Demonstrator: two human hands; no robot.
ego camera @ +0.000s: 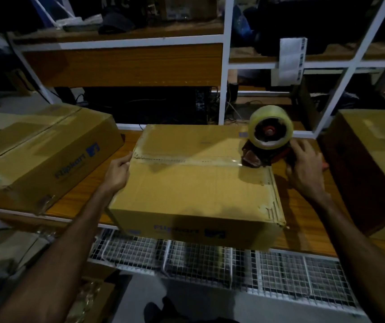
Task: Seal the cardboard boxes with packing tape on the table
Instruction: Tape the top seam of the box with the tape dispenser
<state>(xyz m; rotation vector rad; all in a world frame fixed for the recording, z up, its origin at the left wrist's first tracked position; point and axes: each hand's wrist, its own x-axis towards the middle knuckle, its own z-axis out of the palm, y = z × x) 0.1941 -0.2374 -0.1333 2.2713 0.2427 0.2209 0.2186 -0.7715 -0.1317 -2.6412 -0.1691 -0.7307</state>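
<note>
Now your left hand (117,173) grips the left edge of the middle box (194,183) on the table (303,220), while your right hand (305,166) clasps the tape dispenser (266,145) at the seam's right end.

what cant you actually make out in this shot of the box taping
Head view:
- Tape dispenser handle: hidden behind the right hand.
- Left hand fingertips: hidden over the middle box edge.
- Right box: cut off by the frame edge.
- Upper shelf items: too dark.
</note>
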